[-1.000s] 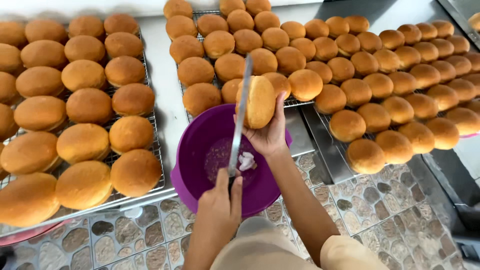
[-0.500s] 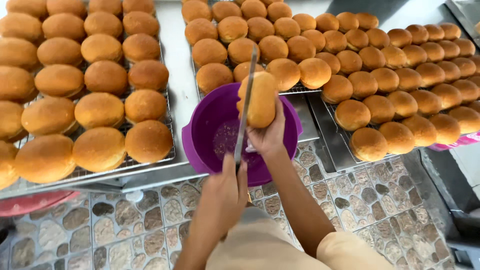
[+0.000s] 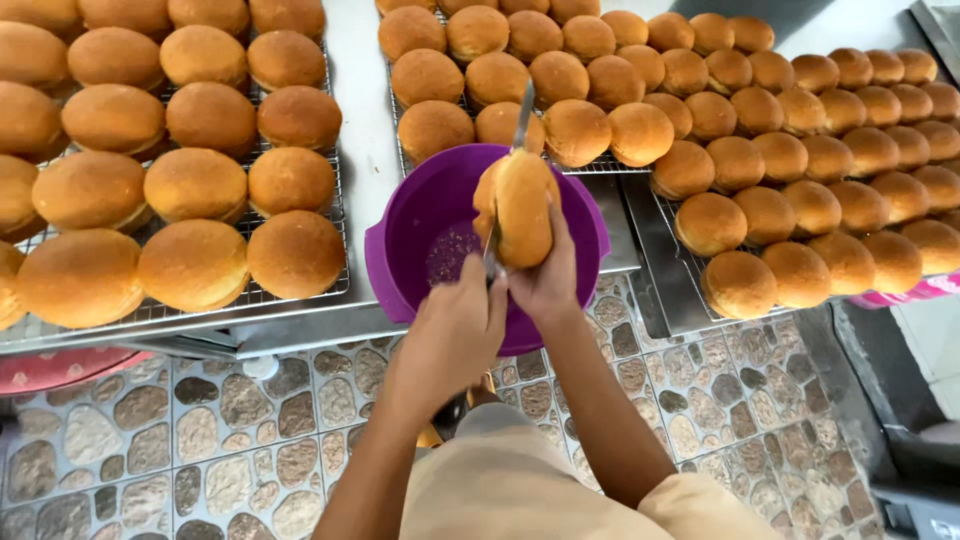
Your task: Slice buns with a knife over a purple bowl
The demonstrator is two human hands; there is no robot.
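My right hand holds a golden round bun on edge above a purple plastic bowl. My left hand grips the handle of a long knife. Its blade runs up along the bun's left side and appears to be slicing into it, with the tip sticking out over the buns behind. Crumbs lie at the bottom of the bowl, which sits at the edge of the metal table.
A wire rack of large buns fills the left. A second rack and a tray of smaller buns spread across the centre and right. Stone-patterned floor lies below, and a red basin sits under the table at left.
The knife has gone from hanging over the bowl to lying along the bun, blade pushed up past it. The bun has stayed over the bowl in my right hand.
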